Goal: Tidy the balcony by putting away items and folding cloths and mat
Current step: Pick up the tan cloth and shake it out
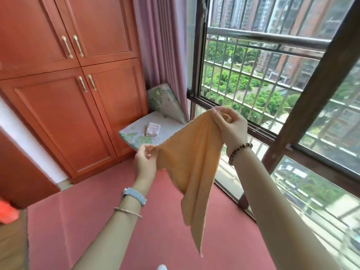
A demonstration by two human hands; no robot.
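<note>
Orange cloth (191, 158): held up in the air between both hands, above the red floor mat (120, 221); its upper edge is stretched from lower left to upper right, and the rest hangs down to a narrow point near the bottom of the view.
Left hand (145, 161): one corner of the cloth is pinched between thumb and curled fingers; a blue-banded watch (134, 195) and a thin bracelet (127, 211) are worn on the wrist.
Right hand (230, 125): raised higher and further right, with the other corner gripped in curled fingers; a beaded bracelet (239, 152) is worn on the wrist.
Floral cushion (140, 135): laid flat at the far end of the mat, with a second floral cushion (165, 102) propped behind it against the pink curtain (165, 45).
Folded pink cloth (152, 129): set on the flat cushion.
Wooden cabinet (68, 75): seen at the far left, doors closed.
Barred window (272, 84): seen along the right side.
</note>
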